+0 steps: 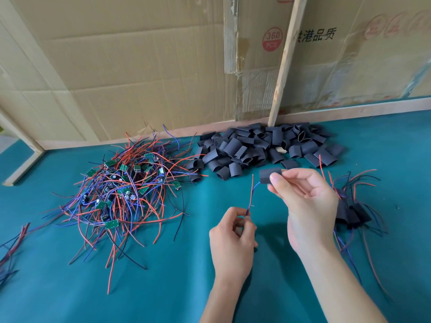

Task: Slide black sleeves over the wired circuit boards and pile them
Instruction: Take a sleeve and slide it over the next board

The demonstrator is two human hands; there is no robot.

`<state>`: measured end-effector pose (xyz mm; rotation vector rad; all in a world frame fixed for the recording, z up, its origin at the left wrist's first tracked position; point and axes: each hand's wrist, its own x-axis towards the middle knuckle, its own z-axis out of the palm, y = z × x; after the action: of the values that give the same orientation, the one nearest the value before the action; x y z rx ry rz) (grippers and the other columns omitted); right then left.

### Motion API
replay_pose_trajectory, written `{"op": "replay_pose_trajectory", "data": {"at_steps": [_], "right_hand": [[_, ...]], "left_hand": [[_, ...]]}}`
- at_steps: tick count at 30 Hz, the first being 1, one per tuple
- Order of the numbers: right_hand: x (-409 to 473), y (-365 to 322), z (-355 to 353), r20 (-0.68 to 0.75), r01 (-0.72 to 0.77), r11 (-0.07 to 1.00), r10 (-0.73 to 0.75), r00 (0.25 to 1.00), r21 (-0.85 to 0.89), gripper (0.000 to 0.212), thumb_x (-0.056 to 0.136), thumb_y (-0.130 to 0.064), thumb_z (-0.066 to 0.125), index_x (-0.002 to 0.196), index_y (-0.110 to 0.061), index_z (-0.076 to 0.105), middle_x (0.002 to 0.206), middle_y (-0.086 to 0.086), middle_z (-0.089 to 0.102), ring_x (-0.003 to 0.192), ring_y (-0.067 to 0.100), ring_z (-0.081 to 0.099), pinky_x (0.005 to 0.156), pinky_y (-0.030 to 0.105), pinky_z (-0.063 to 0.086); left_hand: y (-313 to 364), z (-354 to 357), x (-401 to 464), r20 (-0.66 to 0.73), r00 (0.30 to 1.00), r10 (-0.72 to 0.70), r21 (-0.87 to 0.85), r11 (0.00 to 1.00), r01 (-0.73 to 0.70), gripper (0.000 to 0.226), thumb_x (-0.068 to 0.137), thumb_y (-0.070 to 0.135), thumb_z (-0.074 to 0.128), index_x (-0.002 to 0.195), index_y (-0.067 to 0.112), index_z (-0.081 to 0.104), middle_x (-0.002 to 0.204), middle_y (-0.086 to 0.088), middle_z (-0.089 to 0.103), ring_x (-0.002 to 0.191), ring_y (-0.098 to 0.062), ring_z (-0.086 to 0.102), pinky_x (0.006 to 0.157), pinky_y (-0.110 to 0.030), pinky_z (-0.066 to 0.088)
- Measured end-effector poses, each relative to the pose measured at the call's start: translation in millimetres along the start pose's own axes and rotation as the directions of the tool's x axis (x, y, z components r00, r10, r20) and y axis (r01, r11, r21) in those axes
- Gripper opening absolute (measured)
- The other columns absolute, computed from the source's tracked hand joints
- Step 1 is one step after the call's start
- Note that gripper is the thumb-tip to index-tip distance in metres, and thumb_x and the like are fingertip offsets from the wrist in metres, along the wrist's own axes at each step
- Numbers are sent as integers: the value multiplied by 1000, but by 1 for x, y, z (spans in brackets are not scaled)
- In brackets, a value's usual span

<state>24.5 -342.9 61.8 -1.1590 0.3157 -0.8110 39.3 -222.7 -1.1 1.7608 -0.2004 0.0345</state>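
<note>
Right hand (305,201): thumb and fingers (276,177) pinch black sleeve (270,175), held above counter (186,276), long axis left-right. Left hand (233,238): fingers curled, pinching red and blue wires (251,197) that run up into sleeve's left end. Sleeved pile (352,213) lies right of hands.

1. Bright, even daylight; no glare.
2. Soft, faint shadows lie on the teal surface (163,287) under the hands.
3. Wide-angle bending curves the frame edges.
4. Focus sharp centrally, slightly softer at corners.
</note>
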Motion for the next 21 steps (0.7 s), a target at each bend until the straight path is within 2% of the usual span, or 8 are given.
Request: {"op": "replay_pose_trajectory", "data": {"at_steps": [3, 5, 9, 14, 18, 21], "right_hand": [[1, -5, 0, 44, 66, 996, -64, 997, -56, 23, 79, -3, 85, 79, -22, 72, 78, 4, 76, 71, 21, 73, 73, 26, 60], [1, -9, -1, 90, 123, 985, -112, 990, -121, 22, 78, -7, 86, 82, -23, 71, 82, 4, 77, 75, 23, 73, 76, 28, 61], [1, -14, -3, 175, 215, 956, -181, 968, -199, 26, 81, 0, 85, 92, -18, 68, 89, 0, 77, 81, 15, 73, 78, 22, 58], [2, -20, -2, 253, 286, 922, -220, 942, -262, 29, 81, 2, 85, 94, -18, 69, 93, 2, 77, 88, 23, 74, 76, 23, 57], [6, -27, -1, 331, 382, 850, -265, 905, -362, 29, 80, -1, 86, 95, -20, 71, 93, -6, 76, 89, 20, 74, 75, 21, 57], [10, -28, 0, 359, 389, 818, -242, 901, -424, 30, 78, -4, 87, 96, -21, 70, 93, -13, 76, 89, 12, 74, 73, 15, 54]], "left_hand": [[0, 0, 0, -6, 1000, 8, 17, 1000, -8, 26, 93, 8, 61, 84, 32, 60, 63, 2, 67, 43, -13, 61, 51, -30, 51], [1, 1, -1, -12, 1000, 1, 19, 1000, -1, 25, 93, 8, 61, 82, 30, 60, 62, 1, 67, 43, -13, 62, 50, -27, 49], [2, 1, -1, -21, 1000, -16, 17, 1000, 17, 24, 93, 8, 61, 79, 28, 60, 61, 0, 65, 43, -13, 62, 51, -29, 50], [4, 1, -2, -26, 999, -23, 13, 1000, 23, 25, 92, 7, 61, 82, 30, 60, 61, 0, 64, 44, -13, 63, 55, -33, 51], [4, 2, -1, -40, 999, -25, 15, 1000, 26, 25, 92, 7, 62, 78, 28, 61, 63, 2, 65, 45, -12, 63, 56, -32, 51], [2, 2, -1, -53, 998, -20, 17, 1000, 20, 24, 91, 6, 62, 78, 26, 61, 62, 3, 65, 45, -12, 64, 56, -30, 51]]}}
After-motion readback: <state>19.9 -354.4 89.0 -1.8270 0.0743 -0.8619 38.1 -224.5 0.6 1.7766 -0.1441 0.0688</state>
